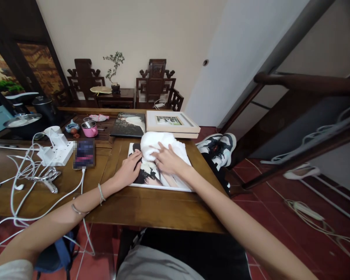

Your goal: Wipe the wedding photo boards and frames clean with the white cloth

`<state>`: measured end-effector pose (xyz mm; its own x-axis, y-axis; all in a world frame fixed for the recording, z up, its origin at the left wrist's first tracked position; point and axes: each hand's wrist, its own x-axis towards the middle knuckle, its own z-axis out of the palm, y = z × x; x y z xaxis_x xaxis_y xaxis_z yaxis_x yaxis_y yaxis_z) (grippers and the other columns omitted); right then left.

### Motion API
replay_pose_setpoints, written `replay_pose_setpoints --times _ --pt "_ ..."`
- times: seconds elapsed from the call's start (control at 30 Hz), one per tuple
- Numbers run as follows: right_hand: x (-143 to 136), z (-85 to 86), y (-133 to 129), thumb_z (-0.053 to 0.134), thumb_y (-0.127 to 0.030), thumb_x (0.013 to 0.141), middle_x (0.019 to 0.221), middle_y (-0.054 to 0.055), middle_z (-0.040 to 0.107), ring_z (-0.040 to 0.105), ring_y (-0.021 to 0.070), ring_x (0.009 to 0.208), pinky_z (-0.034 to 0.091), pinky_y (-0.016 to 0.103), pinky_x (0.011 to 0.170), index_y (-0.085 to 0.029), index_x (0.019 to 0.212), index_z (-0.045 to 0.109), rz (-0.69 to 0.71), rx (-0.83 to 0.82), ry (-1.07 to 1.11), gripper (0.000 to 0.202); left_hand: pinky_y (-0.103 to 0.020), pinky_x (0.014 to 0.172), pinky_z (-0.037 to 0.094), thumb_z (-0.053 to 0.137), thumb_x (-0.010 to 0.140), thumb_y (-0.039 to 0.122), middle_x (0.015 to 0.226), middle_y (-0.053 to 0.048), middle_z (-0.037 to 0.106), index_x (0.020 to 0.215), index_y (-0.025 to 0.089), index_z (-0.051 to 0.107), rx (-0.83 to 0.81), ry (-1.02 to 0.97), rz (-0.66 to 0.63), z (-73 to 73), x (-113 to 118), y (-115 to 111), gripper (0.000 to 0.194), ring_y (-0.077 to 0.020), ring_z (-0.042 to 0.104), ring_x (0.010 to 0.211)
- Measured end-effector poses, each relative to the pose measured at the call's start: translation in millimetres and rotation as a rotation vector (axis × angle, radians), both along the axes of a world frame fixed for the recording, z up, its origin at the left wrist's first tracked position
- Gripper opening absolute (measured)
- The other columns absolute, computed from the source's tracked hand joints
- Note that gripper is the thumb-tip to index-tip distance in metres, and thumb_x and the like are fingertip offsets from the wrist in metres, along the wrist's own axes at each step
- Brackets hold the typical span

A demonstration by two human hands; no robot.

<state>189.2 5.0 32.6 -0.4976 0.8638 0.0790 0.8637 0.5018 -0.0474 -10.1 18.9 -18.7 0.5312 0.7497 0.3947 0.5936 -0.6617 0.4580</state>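
A white-edged photo panel point(148, 181) lies flat on the wooden table point(128, 206). Bunched on its upper right part is a white cloth point(159, 140). My right hand point(167, 159) presses on this cloth, its fingers spread over the near side. On the panel's left edge rests my left hand point(131, 167), fingers extended, close to the cloth's left side. Part of the panel's picture is hidden beneath the cloth and my hands.
Behind the panel lie a dark photo board point(130, 124) and stacked pale frames point(172, 123). To the left are a phone point(84, 153), a power strip point(58, 153), tangled white cables and a pink cup point(90, 129). Shoes point(218, 147) stand beyond the right edge.
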Motion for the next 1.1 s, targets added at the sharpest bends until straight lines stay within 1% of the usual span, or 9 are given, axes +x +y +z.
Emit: replay_pose_setpoints --times 0.2,0.3,0.4,0.5,0.63,0.73,0.87,0.97,1.1 --pt "5 -4.3 -99 0.044 -0.01 0.081 0.151 0.009 0.037 0.015 0.0418 0.142 0.02 0.072 0.106 -0.015 0.099 0.07 0.132 -0.034 0.02 0.032 -0.044 0.113 0.033 0.037 0.092 0.015 0.142 -0.011 0.049 0.132 0.016 0.051 0.002 0.011 -0.008 1.2 1 -2 0.042 -0.0225 0.038 0.137" --pt "16 -9.5 -128 0.044 -0.007 0.076 0.15 0.006 0.038 0.014 0.0397 0.143 0.019 0.071 0.108 -0.017 0.084 0.069 0.163 -0.04 0.047 0.028 -0.045 0.112 0.034 0.037 0.093 0.018 0.143 -0.012 0.047 0.134 0.016 0.048 -0.029 0.018 0.019 0.2 2 -2 0.043 -0.023 0.037 0.138" --pt "31 -13.2 -120 0.043 -0.006 0.075 0.148 0.007 0.042 0.017 0.0375 0.143 0.02 0.07 0.108 -0.017 0.084 0.069 0.122 -0.02 0.093 0.03 -0.046 0.112 0.034 0.037 0.093 0.02 0.144 -0.012 0.047 0.134 0.016 0.049 -0.042 0.012 0.024 -0.6 1 -3 0.042 -0.0236 0.036 0.138" --pt "36 -12.2 -84 0.042 -0.012 0.082 0.146 0.011 0.045 0.023 0.0378 0.141 0.023 0.07 0.106 -0.016 0.099 0.069 -0.04 0.006 0.114 0.033 -0.046 0.112 0.033 0.036 0.094 0.021 0.143 -0.013 0.047 0.134 0.015 0.049 -0.05 0.01 0.025 -0.5 1 -3 0.042 -0.0244 0.037 0.138" --pt "16 -6.0 -41 0.041 -0.017 0.085 0.144 0.012 0.047 0.026 0.0424 0.137 0.026 0.074 0.099 -0.014 0.113 0.065 -0.212 0.011 0.06 0.038 -0.045 0.113 0.031 0.034 0.096 0.026 0.145 -0.012 0.046 0.135 0.016 0.047 -0.057 -0.035 0.027 3.4 2 -5 0.042 -0.0231 0.037 0.138" --pt "-9 -3.0 -39 0.042 -0.013 0.082 0.148 0.008 0.042 0.023 0.0416 0.139 0.024 0.074 0.101 -0.017 0.116 0.065 -0.103 -0.017 0.062 0.041 -0.041 0.116 0.027 0.031 0.099 0.034 0.148 -0.012 0.041 0.138 0.014 0.043 -0.027 -0.149 0.019 9.5 2 -7 0.046 -0.0211 0.036 0.138" --pt "-26 -0.3 -70 0.044 -0.01 0.08 0.148 0.007 0.042 0.016 0.0397 0.142 0.015 0.071 0.108 -0.017 0.105 0.07 0.189 -0.049 0.112 0.037 -0.041 0.118 0.024 0.026 0.099 0.044 0.15 -0.014 0.037 0.14 0.01 0.042 -0.028 -0.234 0.024 14.2 0 -8 0.055 -0.0226 0.029 0.142" --pt "-13 2.2 -94 0.044 -0.005 0.074 0.143 0.007 0.049 0.016 0.0339 0.144 0.012 0.067 0.113 -0.017 0.095 0.072 0.308 -0.103 0.169 0.037 -0.041 0.118 0.025 0.025 0.099 0.047 0.149 -0.013 0.039 0.14 0.012 0.042 -0.057 -0.219 0.02 12.8 -1 -9 0.057 -0.0224 0.031 0.141" --pt "26 -1.6 -108 0.041 -0.003 0.07 0.138 0.006 0.055 0.028 0.0256 0.141 0.016 0.058 0.116 -0.02 0.081 0.069 0.314 -0.114 0.29 0.034 -0.045 0.115 0.029 0.031 0.099 0.043 0.145 -0.008 0.046 0.138 0.018 0.046 -0.084 -0.12 -0.008 10.6 2 -10 0.048 -0.0227 0.034 0.139"
